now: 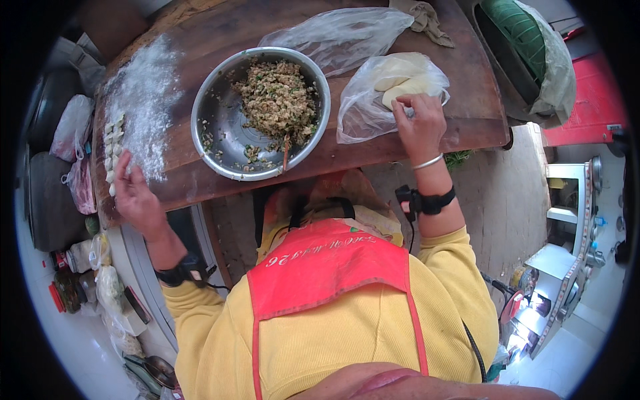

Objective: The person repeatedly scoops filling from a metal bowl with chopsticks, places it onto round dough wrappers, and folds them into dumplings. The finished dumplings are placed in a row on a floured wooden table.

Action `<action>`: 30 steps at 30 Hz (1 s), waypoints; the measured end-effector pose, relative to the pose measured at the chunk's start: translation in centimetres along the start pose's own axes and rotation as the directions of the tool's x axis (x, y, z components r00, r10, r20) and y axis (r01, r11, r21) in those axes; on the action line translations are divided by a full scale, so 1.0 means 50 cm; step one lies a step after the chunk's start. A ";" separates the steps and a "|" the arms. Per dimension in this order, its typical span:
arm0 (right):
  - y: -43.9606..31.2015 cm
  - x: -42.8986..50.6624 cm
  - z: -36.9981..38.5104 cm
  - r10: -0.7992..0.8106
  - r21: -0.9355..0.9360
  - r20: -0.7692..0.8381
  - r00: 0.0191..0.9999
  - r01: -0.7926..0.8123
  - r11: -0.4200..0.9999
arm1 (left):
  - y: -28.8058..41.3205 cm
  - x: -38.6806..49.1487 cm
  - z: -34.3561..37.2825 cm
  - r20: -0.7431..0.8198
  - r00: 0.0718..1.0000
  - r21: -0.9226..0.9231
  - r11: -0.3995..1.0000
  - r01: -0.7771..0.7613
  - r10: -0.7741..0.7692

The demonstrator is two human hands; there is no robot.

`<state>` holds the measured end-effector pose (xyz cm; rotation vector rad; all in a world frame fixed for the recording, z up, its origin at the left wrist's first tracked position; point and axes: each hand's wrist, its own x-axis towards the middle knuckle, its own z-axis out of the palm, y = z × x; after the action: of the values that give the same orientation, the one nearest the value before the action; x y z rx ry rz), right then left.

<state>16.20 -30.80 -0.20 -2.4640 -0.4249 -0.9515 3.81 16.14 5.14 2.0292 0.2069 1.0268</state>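
My left hand [139, 197] is over the table's left edge, beside two short rows of small white dumplings [117, 139]. Its fingers are slightly apart, and I see nothing held in them. At the right, my right hand [424, 122] reaches a clear plastic bag [362, 112] with pale, flat dough pieces [410, 90] in its mouth. The thumb and forefinger curl against the edge of the dough; whether they grip it is unclear. Between my hands stands a steel bowl [220, 135] of chopped filling [277, 95], a wooden utensil handle [285, 152] leaning at its near rim.
White flour [145, 100] covers part of the wooden table [225, 22] at left. Behind the bowl lie another clear plastic bag [345, 35] and a crumpled cloth [425, 22]. A dark container with a green item [515, 37] stands beyond the right edge. Bagged goods [72, 125] line the left side.
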 end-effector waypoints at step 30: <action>0.096 0.023 0.007 0.312 0.202 0.340 0.887 -0.393 0.897 | 0.095 -0.244 0.025 0.291 0.935 -0.211 0.939 0.272 -0.205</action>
<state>19.33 -34.55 -1.11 -2.3264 -0.1679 -0.3436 -4.21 6.56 1.04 1.8347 0.1705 0.5886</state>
